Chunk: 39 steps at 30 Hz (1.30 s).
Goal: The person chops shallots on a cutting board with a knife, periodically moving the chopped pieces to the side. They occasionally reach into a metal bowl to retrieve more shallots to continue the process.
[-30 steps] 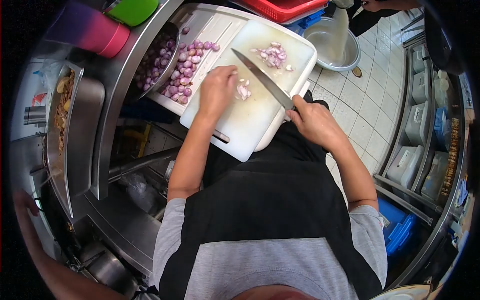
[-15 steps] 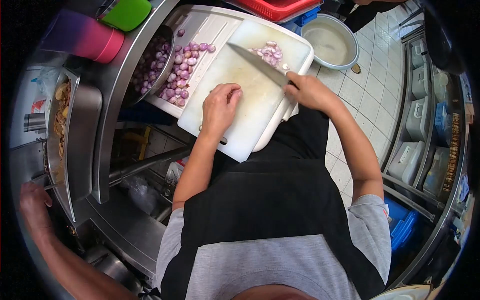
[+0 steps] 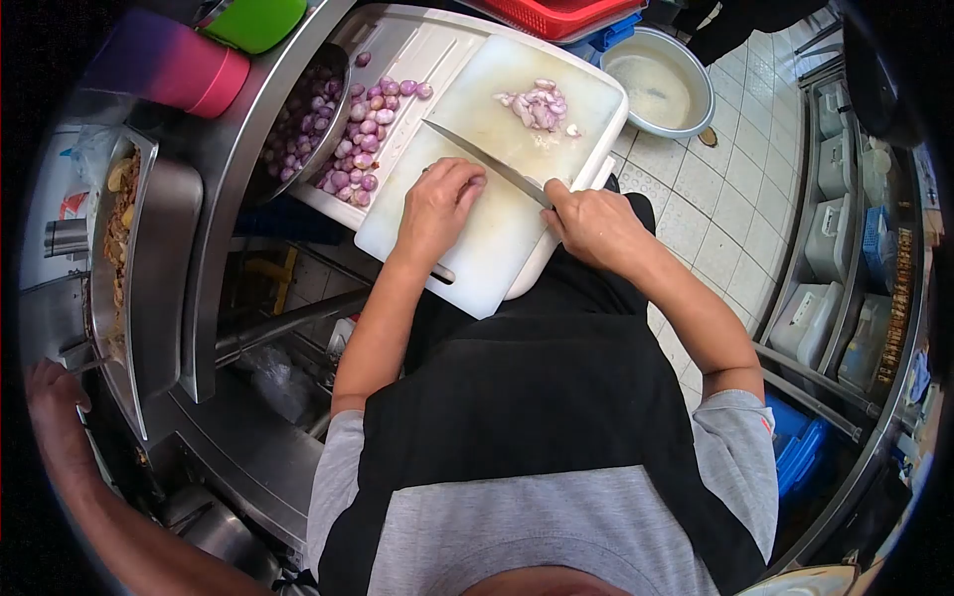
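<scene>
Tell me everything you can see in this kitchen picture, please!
cutting board: one, white, on the white tray
knife: one, silver blade, over the board, in the right hand
sliced shallots: one pile, pale purple, board's far end
whole shallots: many, purple, on the tray and in the metal bowl
cup: one, pink, top left
basket: one, red, top edge
basin: one, metal, on the tiled floor
another person's hand: one, lower left edge
left hand: one, fingers curled on the board beside the blade
right hand: one, gripping the knife handle
</scene>
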### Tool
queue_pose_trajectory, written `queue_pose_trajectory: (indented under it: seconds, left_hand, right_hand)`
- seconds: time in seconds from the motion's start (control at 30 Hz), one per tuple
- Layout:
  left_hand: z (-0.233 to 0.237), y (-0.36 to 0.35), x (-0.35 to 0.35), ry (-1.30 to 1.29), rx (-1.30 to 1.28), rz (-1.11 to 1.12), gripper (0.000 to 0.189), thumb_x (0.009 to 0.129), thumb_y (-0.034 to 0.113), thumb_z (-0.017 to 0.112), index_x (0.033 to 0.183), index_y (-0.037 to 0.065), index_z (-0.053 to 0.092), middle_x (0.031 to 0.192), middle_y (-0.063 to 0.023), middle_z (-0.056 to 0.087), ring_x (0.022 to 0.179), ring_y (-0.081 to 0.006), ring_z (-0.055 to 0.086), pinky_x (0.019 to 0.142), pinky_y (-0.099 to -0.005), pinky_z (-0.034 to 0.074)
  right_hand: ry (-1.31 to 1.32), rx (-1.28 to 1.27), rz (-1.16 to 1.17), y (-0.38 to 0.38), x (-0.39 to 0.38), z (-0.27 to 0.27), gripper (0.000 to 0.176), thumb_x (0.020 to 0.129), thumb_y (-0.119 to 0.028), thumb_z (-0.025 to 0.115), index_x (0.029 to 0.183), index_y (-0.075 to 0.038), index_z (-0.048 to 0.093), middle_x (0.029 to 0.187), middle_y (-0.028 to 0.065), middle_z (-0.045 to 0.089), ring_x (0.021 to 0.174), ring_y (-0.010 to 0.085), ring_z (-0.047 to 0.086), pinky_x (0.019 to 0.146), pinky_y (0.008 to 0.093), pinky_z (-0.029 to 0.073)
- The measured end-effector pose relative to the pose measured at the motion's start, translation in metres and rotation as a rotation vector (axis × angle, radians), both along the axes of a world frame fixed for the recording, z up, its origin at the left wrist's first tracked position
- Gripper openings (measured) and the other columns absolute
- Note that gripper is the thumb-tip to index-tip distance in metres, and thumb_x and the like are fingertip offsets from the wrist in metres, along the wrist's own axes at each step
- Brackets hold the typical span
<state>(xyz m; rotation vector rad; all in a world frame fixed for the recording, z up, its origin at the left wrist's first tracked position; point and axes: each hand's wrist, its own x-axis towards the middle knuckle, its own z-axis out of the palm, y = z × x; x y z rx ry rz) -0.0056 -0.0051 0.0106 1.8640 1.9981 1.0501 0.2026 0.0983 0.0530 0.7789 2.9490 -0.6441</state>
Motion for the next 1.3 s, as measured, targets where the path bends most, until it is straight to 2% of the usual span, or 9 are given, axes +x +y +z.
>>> queue_pose_trajectory:
  seconds: [0.07, 0.43, 0.53, 0.57, 0.63, 0.83, 0.97, 1.13, 1.3]
  left_hand:
    - [-0.006, 0.005, 0.007, -0.052, -0.056, 0.172, 0.018, 0.081, 0.004, 0.070, 0.099, 0.004, 0.067, 0.099, -0.0117, 0.067, 0.093, -0.0306, 0.064, 0.080, -0.0396, 0.052]
    - [-0.004, 0.004, 0.006, -0.012, 0.035, 0.158, 0.012, 0.082, 0.006, 0.070, 0.094, 0.004, 0.071, 0.091, -0.0115, 0.069, 0.086, -0.0302, 0.066, 0.076, -0.0384, 0.053]
    - [-0.003, 0.004, 0.006, -0.027, 0.043, 0.166, 0.012, 0.081, 0.005, 0.070, 0.093, 0.004, 0.071, 0.091, -0.0111, 0.069, 0.086, -0.0301, 0.066, 0.076, -0.0384, 0.053]
    - [-0.002, 0.004, 0.007, -0.040, 0.046, 0.165, 0.012, 0.081, 0.005, 0.070, 0.093, 0.004, 0.070, 0.091, -0.0110, 0.069, 0.085, -0.0301, 0.066, 0.076, -0.0385, 0.053]
    - [-0.004, 0.005, 0.007, -0.021, 0.066, 0.166, 0.011, 0.081, 0.004, 0.069, 0.092, 0.004, 0.070, 0.091, -0.0109, 0.069, 0.085, -0.0299, 0.066, 0.076, -0.0384, 0.053]
    - [-0.006, 0.004, 0.006, 0.009, 0.100, 0.159, 0.011, 0.081, 0.004, 0.069, 0.092, 0.004, 0.070, 0.091, -0.0105, 0.069, 0.086, -0.0294, 0.066, 0.077, -0.0381, 0.052]
    - [-0.007, 0.004, 0.006, -0.020, 0.103, 0.160, 0.009, 0.081, 0.005, 0.070, 0.090, 0.004, 0.069, 0.090, -0.0106, 0.069, 0.085, -0.0297, 0.066, 0.077, -0.0380, 0.052]
    - [-0.005, 0.004, 0.007, -0.034, 0.096, 0.163, 0.008, 0.082, 0.005, 0.070, 0.089, 0.004, 0.069, 0.089, -0.0103, 0.069, 0.084, -0.0295, 0.066, 0.076, -0.0384, 0.052]
    - [-0.007, 0.004, 0.006, -0.028, 0.125, 0.174, 0.008, 0.081, 0.005, 0.070, 0.089, 0.004, 0.068, 0.088, -0.0099, 0.069, 0.083, -0.0293, 0.066, 0.075, -0.0389, 0.052]
  right_hand:
    - [-0.012, 0.007, -0.005, 0.002, -0.007, -0.003, 0.024, 0.093, -0.022, 0.056, 0.098, 0.000, 0.050, 0.070, 0.0224, 0.066, 0.070, 0.0413, 0.067, 0.063, 0.0511, 0.053]
    - [-0.219, -0.003, 0.113, 0.004, -0.019, 0.037, 0.017, 0.088, -0.009, 0.051, 0.098, 0.004, 0.050, 0.072, 0.0224, 0.067, 0.070, 0.0393, 0.069, 0.061, 0.0493, 0.054]
    - [-0.077, -0.006, 0.061, 0.002, -0.021, 0.004, 0.016, 0.087, -0.007, 0.050, 0.099, 0.005, 0.051, 0.072, 0.0223, 0.067, 0.071, 0.0388, 0.069, 0.061, 0.0484, 0.055]
    - [-0.079, -0.006, 0.061, 0.004, -0.022, -0.002, 0.016, 0.087, -0.007, 0.050, 0.099, 0.005, 0.051, 0.072, 0.0223, 0.067, 0.071, 0.0388, 0.069, 0.061, 0.0484, 0.055]
    - [-0.024, -0.014, 0.075, 0.007, -0.026, -0.002, 0.025, 0.096, -0.022, 0.052, 0.101, 0.002, 0.046, 0.070, 0.0227, 0.065, 0.071, 0.0422, 0.067, 0.063, 0.0510, 0.053]
    - [-0.177, -0.012, 0.088, 0.002, -0.021, 0.031, 0.025, 0.096, -0.022, 0.053, 0.099, 0.001, 0.045, 0.069, 0.0224, 0.065, 0.069, 0.0427, 0.065, 0.061, 0.0513, 0.052]
    - [-0.053, -0.058, 0.028, 0.004, -0.027, -0.007, 0.023, 0.093, -0.018, 0.051, 0.104, 0.003, 0.050, 0.076, 0.0222, 0.068, 0.073, 0.0425, 0.067, 0.064, 0.0512, 0.053]
    - [-0.222, -0.075, 0.071, 0.007, -0.031, 0.040, 0.024, 0.095, -0.021, 0.052, 0.102, 0.001, 0.048, 0.076, 0.0230, 0.068, 0.075, 0.0419, 0.068, 0.065, 0.0518, 0.053]
    - [-0.087, -0.065, 0.021, 0.000, -0.031, 0.000, 0.025, 0.096, -0.023, 0.054, 0.098, 0.001, 0.045, 0.069, 0.0239, 0.064, 0.070, 0.0438, 0.065, 0.062, 0.0528, 0.051]
